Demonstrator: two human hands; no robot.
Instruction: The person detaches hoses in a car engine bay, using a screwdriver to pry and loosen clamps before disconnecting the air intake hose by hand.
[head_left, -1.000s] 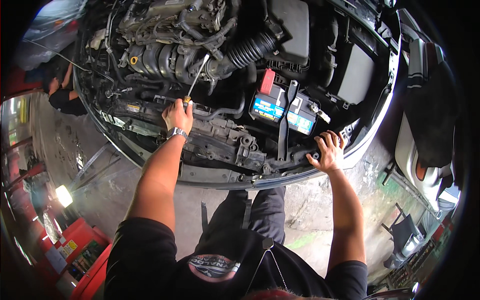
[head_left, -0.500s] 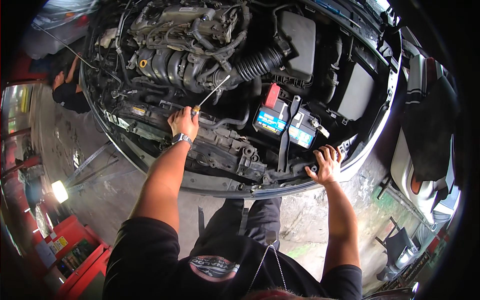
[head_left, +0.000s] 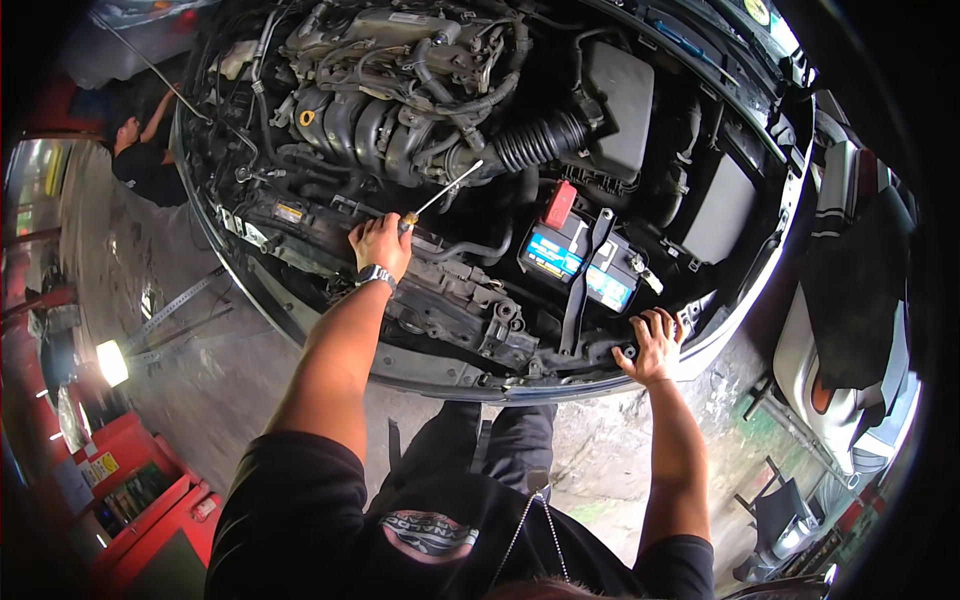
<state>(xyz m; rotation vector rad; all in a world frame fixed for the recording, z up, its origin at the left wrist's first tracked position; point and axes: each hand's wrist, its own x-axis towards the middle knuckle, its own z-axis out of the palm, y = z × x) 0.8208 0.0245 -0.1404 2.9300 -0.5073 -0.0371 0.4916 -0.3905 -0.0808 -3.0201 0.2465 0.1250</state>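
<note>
My left hand grips a screwdriver by its handle over the front of the engine bay. Its long metal shaft points up and right toward the throttle area beside a ribbed black intake hose; whether the tip touches anything is unclear. A battery with a red terminal cover and a black hold-down bar sits right of that hand. My right hand rests with fingers apart and slightly bent on the front frame, near the battery's lower right corner.
Another person in dark clothing crouches at the car's far left side. Red tool cabinets and a bright lamp stand lower left. Removed body panels and a metal stand lie to the right. Concrete floor surrounds my legs.
The view has shifted, so the engine bay sits further right and lower. The screwdriver now slants more to the right in my left hand. My right hand stays on the frame.
</note>
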